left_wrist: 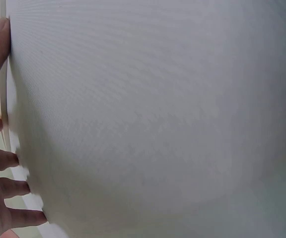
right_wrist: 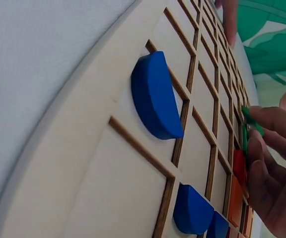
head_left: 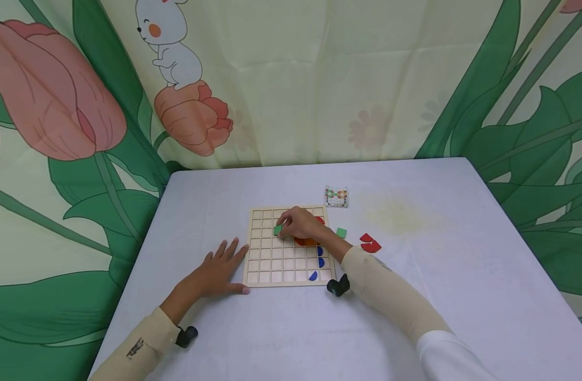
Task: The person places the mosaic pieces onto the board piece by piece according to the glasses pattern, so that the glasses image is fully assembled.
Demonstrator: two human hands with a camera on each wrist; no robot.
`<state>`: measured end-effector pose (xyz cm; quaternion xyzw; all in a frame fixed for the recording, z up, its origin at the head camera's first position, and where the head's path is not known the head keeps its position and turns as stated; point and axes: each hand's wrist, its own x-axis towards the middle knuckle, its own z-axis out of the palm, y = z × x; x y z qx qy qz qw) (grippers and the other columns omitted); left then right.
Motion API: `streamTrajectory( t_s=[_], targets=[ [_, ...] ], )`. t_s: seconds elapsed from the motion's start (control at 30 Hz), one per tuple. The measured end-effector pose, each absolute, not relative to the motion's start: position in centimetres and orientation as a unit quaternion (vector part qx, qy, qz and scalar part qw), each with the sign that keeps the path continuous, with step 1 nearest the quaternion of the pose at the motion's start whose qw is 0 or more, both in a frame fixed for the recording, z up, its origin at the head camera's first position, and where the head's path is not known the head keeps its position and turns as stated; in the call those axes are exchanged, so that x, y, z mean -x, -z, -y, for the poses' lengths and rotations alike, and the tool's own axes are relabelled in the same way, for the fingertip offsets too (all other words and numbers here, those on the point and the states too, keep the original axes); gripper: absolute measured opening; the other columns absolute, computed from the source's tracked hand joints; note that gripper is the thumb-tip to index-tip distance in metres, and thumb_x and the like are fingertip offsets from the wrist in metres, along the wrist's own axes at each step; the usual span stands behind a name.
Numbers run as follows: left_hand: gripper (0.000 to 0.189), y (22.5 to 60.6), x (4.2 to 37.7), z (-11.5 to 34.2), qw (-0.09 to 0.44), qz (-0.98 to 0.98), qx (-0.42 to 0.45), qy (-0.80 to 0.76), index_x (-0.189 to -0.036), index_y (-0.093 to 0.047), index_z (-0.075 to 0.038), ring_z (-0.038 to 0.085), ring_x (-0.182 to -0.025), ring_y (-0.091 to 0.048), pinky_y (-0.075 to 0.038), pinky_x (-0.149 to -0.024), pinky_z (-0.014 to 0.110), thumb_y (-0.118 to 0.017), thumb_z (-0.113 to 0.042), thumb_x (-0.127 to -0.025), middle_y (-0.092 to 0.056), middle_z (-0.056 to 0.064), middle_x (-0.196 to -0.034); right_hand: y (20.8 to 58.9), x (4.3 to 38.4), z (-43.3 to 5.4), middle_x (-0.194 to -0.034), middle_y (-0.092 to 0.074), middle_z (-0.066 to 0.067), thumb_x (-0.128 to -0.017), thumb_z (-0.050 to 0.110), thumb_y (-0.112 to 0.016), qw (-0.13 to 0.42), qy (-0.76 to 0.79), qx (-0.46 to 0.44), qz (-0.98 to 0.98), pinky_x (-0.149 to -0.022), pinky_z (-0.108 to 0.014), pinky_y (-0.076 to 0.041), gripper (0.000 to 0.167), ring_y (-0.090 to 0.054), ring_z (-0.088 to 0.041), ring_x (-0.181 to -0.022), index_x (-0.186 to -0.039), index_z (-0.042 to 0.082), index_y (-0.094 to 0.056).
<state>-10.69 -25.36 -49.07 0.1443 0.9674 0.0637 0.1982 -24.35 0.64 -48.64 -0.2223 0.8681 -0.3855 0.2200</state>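
Note:
A wooden grid board [head_left: 264,264] lies on the table. My left hand [head_left: 219,270] rests flat beside it with fingers spread, the fingertips and thumb right at its left edge. Over the upper part of the grid, my right hand [head_left: 297,222] pinches a small green piece [head_left: 277,230] between thumb and fingertips. Another green bit shows just under the fingers in the right wrist view. Blue half-round pieces [right_wrist: 155,96] sit in cells along the board's right side. Orange pieces [head_left: 311,242] and a red piece [head_left: 320,219] are partly covered by the right hand and wrist.
Right of the board lie a green square [head_left: 341,233] and several red wedge-shaped pieces [head_left: 375,246]. A small printed pattern card [head_left: 336,197] is at the board's top right corner. A white cloth covers the table [head_left: 414,296], with a printed curtain [head_left: 310,79] behind.

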Motion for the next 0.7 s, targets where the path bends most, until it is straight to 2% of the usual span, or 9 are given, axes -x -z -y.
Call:
streamTrajectory(
  t_s=[0.47,0.7],
  targets=[
    [0.113,49.3,10.77,25.56,0.191,-0.968,-0.147,-0.063,-0.162,-0.02,-0.018,0.048,-0.153,-0.009,-0.023,-0.112,0.073,-0.066,-0.076,-0.077,-0.011,0.017,-0.168,48.32,24.29,-0.23,-0.091,-0.071,0.002,-0.082,0.023,-0.084,0.221,0.359,0.214,-0.881,-0.069,-0.025,-0.049,0.028,-0.062,-0.013,-0.081,-0.108,0.017,-0.077],
    [0.112,49.06,10.66,25.43,0.19,-0.968,-0.148,-0.064,-0.162,-0.021,-0.018,0.048,-0.153,-0.01,-0.023,-0.112,0.073,-0.067,-0.075,-0.077,-0.012,0.018,-0.168,48.2,24.32,-0.36,-0.089,-0.07,0.002,-0.082,0.023,-0.084,0.225,0.359,0.213,-0.88,-0.066,-0.024,-0.047,0.03,-0.06,-0.012,-0.077,-0.11,0.015,-0.076]
  ],
)
